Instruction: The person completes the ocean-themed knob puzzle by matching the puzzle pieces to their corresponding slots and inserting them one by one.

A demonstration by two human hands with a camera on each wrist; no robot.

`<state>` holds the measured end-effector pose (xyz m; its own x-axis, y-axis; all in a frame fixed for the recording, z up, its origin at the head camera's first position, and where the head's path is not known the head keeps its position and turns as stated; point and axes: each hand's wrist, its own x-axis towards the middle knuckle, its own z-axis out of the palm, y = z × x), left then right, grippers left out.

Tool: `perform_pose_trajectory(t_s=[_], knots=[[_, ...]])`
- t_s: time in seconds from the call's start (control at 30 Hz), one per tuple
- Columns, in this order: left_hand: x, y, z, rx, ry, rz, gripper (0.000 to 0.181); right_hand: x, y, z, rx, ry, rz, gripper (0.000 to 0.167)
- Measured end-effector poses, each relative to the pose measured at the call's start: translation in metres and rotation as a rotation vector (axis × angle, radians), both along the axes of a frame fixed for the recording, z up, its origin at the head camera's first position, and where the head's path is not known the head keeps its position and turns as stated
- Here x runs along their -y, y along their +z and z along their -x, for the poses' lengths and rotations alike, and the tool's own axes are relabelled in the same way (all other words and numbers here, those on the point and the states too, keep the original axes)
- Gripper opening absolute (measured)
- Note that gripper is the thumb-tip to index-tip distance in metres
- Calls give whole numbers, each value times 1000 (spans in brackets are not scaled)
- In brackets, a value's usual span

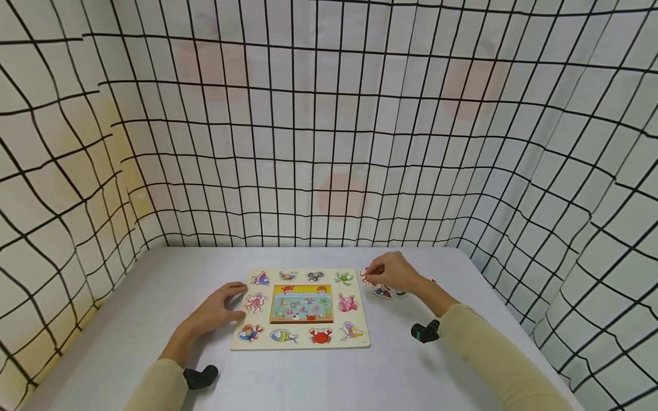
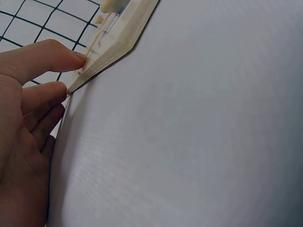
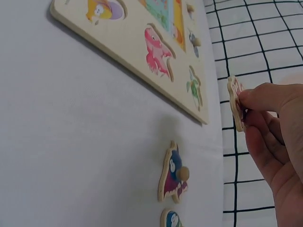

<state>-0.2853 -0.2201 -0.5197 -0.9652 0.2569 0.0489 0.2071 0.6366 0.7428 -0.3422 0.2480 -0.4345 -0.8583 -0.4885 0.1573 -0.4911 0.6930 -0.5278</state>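
Observation:
A wooden sea-animal puzzle board (image 1: 303,346) lies on the table with a fish-tank picture at its centre. My left hand (image 1: 222,308) is at its left edge; in the left wrist view the thumb and index fingertip touch the board's edge (image 2: 116,49). Beyond the board's upper right corner, my right hand (image 1: 393,271) pinches a thin reddish puzzle piece (image 3: 235,101) between thumb and fingers, raised above the table in the right wrist view. That piece is turned edge-on there, and the hand partly covers its picture. A purple-and-blue puzzle piece (image 3: 170,175) with a wooden knob lies on the table below.
Beside the purple piece lies a blue puzzle piece (image 3: 171,219), cut off by the right wrist frame. A small red bit (image 1: 433,280) shows behind the right wrist. White walls with a black grid (image 1: 329,142) enclose the white table (image 1: 308,379) at the back and sides.

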Motion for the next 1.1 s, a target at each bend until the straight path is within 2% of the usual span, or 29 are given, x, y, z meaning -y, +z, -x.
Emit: perform_pose_trajectory(t_s=[0.43,0.73,0.9,1.1], knots=[[3,0,2,-16,-26,-30,74,29,7,7,12,43,1,7],[-1,-1,2,2,-26,-25,74,51,3,14,-7,97,-1,5],[1,1,1,-15,-27,-11,74,68,4,20,-16,105,-24,6],[2,1,2,-14,-28,-8,75,87,-2,21,-20,129,-1,5]])
